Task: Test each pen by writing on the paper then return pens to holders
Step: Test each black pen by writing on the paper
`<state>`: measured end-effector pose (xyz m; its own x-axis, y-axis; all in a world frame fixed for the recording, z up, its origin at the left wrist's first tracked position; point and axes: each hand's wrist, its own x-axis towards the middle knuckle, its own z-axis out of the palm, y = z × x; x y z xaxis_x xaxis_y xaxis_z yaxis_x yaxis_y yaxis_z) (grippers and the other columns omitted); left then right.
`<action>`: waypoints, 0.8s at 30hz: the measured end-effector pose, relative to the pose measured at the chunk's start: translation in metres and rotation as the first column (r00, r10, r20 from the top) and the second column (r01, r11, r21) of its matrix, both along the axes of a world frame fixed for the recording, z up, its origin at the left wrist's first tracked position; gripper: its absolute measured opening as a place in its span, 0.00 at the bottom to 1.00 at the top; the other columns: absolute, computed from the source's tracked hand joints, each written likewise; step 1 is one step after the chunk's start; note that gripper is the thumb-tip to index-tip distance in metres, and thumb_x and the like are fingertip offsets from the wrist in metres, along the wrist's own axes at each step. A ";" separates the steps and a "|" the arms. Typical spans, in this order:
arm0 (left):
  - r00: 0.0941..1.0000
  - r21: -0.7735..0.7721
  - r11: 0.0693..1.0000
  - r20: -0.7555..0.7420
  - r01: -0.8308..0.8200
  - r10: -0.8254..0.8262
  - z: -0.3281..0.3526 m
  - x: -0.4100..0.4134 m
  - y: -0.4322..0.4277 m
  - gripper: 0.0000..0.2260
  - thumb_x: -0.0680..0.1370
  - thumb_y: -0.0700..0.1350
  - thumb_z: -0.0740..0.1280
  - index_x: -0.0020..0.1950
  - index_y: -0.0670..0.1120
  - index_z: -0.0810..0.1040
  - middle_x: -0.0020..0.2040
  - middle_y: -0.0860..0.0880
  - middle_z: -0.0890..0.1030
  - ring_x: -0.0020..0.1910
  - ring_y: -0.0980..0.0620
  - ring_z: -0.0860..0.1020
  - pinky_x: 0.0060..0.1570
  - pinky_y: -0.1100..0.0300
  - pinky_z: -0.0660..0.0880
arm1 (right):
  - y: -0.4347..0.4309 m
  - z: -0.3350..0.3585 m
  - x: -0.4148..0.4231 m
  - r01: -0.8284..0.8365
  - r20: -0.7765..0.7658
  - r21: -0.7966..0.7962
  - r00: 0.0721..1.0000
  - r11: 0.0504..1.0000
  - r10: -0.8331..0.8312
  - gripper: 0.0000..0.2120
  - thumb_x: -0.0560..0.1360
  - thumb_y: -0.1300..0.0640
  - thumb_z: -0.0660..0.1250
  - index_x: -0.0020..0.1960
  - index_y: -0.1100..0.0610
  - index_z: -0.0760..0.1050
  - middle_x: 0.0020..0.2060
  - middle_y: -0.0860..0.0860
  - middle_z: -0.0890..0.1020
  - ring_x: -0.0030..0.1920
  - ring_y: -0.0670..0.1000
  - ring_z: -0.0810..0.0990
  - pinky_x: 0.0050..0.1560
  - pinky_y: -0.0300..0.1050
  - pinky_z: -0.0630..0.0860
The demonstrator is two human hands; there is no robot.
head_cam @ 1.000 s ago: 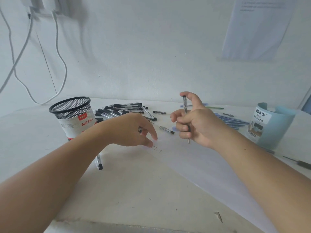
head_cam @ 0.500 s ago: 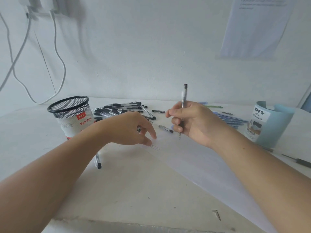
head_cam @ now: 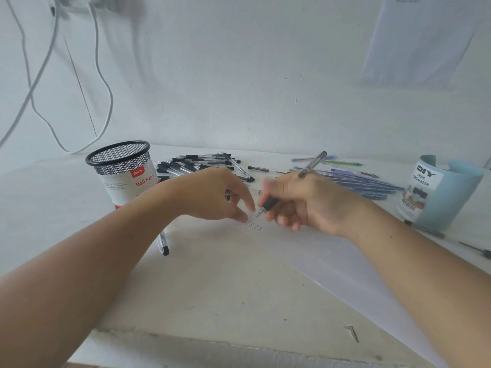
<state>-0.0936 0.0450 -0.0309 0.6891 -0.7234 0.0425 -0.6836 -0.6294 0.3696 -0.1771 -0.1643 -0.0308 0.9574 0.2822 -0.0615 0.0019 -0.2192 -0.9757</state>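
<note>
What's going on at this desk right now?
A person is testing pens. The right hand grips a clear pen with a black grip, its tip at the sheet of paper beside a few small test marks. The left hand presses the paper's corner with its fingertips. Black-capped pens lie piled by the black mesh holder, and blue pens by the light blue desk organizer.

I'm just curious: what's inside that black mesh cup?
No pens stick out of the mesh cup, and its see-through upper part looks empty. The label covers the lower part, so anything down there is hidden.
</note>
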 end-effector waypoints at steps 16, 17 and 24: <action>1.000 -0.012 1.000 -0.027 0.009 -0.009 -0.001 0.001 0.001 0.08 0.75 0.56 0.76 0.52 0.67 0.84 0.42 0.56 0.79 0.33 0.61 0.72 0.40 0.62 0.69 | 0.009 -0.023 -0.001 0.217 0.394 -0.301 0.915 0.929 -0.086 0.18 0.73 0.63 0.77 0.32 0.59 0.69 0.26 0.54 0.70 0.28 0.50 0.66 0.30 0.39 0.62; 1.000 -0.011 1.000 -0.026 0.010 -0.010 -0.001 0.002 0.001 0.08 0.75 0.56 0.76 0.52 0.67 0.84 0.42 0.56 0.79 0.34 0.61 0.72 0.40 0.62 0.69 | 0.009 -0.024 -0.001 0.217 0.395 -0.305 0.915 0.927 -0.084 0.18 0.73 0.62 0.77 0.32 0.59 0.70 0.27 0.54 0.70 0.28 0.50 0.67 0.30 0.40 0.63; 1.000 -0.006 1.000 -0.018 0.013 -0.013 -0.001 0.001 0.000 0.08 0.75 0.56 0.75 0.52 0.67 0.84 0.42 0.56 0.79 0.35 0.61 0.72 0.40 0.63 0.69 | 0.008 -0.026 0.001 0.213 0.394 -0.324 0.916 0.922 -0.074 0.17 0.73 0.62 0.77 0.33 0.58 0.70 0.28 0.53 0.72 0.30 0.51 0.70 0.33 0.43 0.65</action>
<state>-0.0922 0.0453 -0.0318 0.6804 -0.7321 0.0343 -0.6848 -0.6184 0.3855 -0.1758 -0.1567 -0.0567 0.9583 0.1663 0.2325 0.2858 -0.5736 -0.7677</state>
